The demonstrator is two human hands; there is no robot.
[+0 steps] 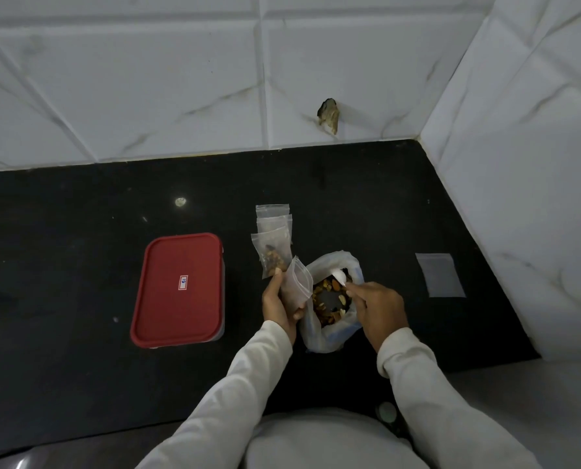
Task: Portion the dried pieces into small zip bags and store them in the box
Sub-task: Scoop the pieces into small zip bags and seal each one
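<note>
One black bench (62,265) keeps everything in reach: the box (177,289), lid on, waits at left for finished portions, and the sack (319,336) of pieces (329,296) stands open between the hands. Three bags (272,255) lie overlapped beyond, the nearest holding pieces; a spare bag (439,275) lies at right. The left grip (279,302) holds an empty bag (296,286) beside the sack, probably to shorten the trip for the spoon (339,276) that the right grip (378,306) clasps.

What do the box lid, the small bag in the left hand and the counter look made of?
Box lid: likely plastic, red, matte, with a moulded raised rim. Small bag in the left hand: thin clear plastic film, see-through, with a zip strip. Counter: probably polished black stone; it reflects a light spot.
</note>
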